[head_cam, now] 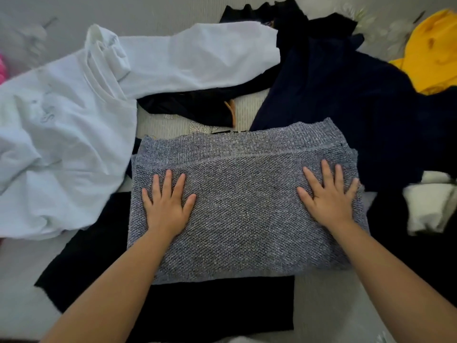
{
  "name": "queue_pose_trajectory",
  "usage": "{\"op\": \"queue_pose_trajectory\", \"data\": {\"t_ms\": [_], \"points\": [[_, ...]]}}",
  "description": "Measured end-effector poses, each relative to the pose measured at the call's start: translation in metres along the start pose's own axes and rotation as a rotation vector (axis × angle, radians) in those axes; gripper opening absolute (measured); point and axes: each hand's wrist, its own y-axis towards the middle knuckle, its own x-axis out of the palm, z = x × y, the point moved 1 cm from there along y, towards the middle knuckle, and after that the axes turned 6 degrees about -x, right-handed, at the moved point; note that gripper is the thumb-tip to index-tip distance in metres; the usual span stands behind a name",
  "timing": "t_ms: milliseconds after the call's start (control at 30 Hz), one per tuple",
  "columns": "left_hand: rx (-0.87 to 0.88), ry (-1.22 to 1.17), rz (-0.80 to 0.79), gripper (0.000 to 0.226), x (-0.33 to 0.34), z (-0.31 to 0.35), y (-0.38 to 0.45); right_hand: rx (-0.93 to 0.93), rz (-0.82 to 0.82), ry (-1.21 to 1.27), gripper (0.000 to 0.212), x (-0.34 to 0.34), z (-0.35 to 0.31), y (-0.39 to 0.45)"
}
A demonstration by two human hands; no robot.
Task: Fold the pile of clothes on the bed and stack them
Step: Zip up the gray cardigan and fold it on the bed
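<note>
Folded grey speckled knit sweater: lying atop a black garment on the bed. Left hand and right hand are pressing it flat, fingers spread. Pressing evenly outward probably smooths it best for stacking.

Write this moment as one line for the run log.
step: flattening | item: grey knit sweater, folded | left hand: flat on it | right hand: flat on it | under it: black garment | unfolded: white shirt
</note>
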Motion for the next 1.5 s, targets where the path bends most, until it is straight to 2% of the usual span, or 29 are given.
{"op": "queue_pose_trajectory", "data": {"t_ms": [67,100,167,200,267,367,533,600,700,867,1000,1167,1267,1500], "points": [[0.032,-0.09,0.01,0.095,-0.01,-0.003,-0.004,-0.024,0.025,0.096,0.09,-0.007,0.004,-0.006],[0.032,-0.163,0.059,0.094,-0.016,-0.01,-0.008,-0.023,0.093,0.169,0.088,-0.012,0.008,-0.013],[-0.047,-0.255,0.187,0.088,-0.022,-0.029,-0.019,0.044,0.255,0.296,0.078,-0.018,0.025,-0.028],[-0.128,-0.295,0.208,0.084,-0.025,-0.04,-0.025,0.11,0.28,0.37,0.075,-0.02,0.034,-0.034],[-0.267,-0.493,0.115,0.076,-0.025,-0.059,-0.038,0.213,0.169,0.567,0.081,-0.02,0.049,-0.043],[-0.189,-0.685,-0.108,0.08,-0.021,-0.069,-0.051,0.22,-0.039,0.78,0.089,-0.016,0.057,-0.049],[-0.344,-0.99,-0.15,0.08,-0.028,-0.069,-0.039,0.182,-0.028,0.921,0.093,-0.017,0.058,-0.043],[-0.342,-1.069,-0.14,0.081,-0.03,-0.065,-0.034,0.196,-0.005,0.982,0.093,-0.017,0.06,-0.037],[-0.312,-1.032,-0.107,0.085,-0.029,-0.061,-0.034,0.168,0.003,1.014,0.094,-0.018,0.059,-0.031],[-0.261,-0.861,0.036,0.087,-0.035,-0.057,-0.044,0.113,0.108,0.837,0.092,-0.023,0.051,-0.028],[-0.159,-0.767,0.126,0.076,-0.05,-0.053,-0.055,0.034,0.156,0.721,0.074,-0.036,0.046,-0.037],[0.063,-0.586,0.112,0.051,-0.075,-0.048,-0.067,-0.025,0.179,0.633,0.058,-0.052,0.037,-0.059],[0.122,-0.482,0.12,0.044,-0.095,-0.042,-0.072,0.041,0.217,0.63,0.058,-0.067,0.028,-0.076],[0.261,-0.412,0.062,0.06,-0.137,-0.009,-0.084,0.223,0.297,0.651,0.074,-0.087,0.02,-0.15]]}}
